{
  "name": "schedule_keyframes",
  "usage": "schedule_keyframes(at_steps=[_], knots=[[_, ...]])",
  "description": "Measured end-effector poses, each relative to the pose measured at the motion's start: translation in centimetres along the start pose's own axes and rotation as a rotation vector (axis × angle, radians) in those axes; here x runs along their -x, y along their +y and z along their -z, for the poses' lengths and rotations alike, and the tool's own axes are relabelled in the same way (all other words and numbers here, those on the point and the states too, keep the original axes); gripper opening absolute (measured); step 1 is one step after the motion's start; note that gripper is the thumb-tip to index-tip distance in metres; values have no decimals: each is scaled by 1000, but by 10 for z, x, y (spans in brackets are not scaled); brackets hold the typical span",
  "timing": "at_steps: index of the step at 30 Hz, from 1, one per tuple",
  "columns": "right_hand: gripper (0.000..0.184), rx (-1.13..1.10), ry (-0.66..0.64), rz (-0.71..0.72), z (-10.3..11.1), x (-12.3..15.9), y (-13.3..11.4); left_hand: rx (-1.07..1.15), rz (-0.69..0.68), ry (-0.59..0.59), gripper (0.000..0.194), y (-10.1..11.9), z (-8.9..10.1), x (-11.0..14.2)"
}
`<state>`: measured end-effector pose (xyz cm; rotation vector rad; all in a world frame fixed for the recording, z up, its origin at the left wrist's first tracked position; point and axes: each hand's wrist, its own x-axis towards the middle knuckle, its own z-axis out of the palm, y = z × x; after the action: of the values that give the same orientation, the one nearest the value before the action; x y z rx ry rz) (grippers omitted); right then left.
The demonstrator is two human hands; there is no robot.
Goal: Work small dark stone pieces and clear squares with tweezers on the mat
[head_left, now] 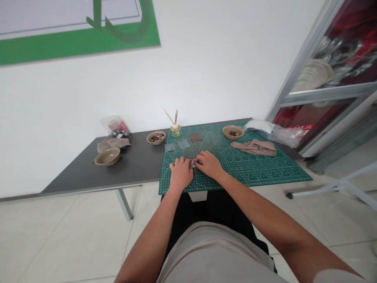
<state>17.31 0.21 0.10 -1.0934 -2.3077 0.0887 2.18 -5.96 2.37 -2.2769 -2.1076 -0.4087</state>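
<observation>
My left hand (182,172) and my right hand (209,164) meet over the near part of the green cutting mat (250,173). Pinched between their fingertips is a small greyish sheer bag (192,163), mostly covered by the fingers; its contents, if any, cannot be made out. Just beyond the hands, two pale sheer squares (184,144) lie flat on the mat, with a brown square (195,137) behind them to the right.
Stones fill a bowl (156,137) left of a reed diffuser (176,129). Another bowl (233,132) holds a few dark pieces. A brown cloth (255,147) and plastic bag (273,131) lie right. Far left are a bowl (107,157), cloth (112,144) and packet (115,125).
</observation>
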Motion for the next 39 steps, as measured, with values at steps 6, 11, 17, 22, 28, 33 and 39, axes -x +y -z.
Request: schedule_keyframes(at_steps=[6,11,17,22,28,33,39], knots=[[11,-47,-40,81,1,1,0,3,-11,10,29,-1,-2,-1],[12,-25,-2,7,0,0,-1,5,-8,21,29,-1,-3,0],[13,-54,-25,28,3,3,-2,1,-3,9,29,-1,-2,0],[9,-54,-53,56,4,2,-3,5,-17,27,28,-1,-3,0],[13,26,-21,-37,2,0,-4,6,-23,47,27,-2,-4,0],[9,-72,-62,71,4,0,-4,23,-41,79,25,-3,-6,-1],[12,-16,-30,21,4,0,-3,33,-48,82,27,-5,-7,-1]])
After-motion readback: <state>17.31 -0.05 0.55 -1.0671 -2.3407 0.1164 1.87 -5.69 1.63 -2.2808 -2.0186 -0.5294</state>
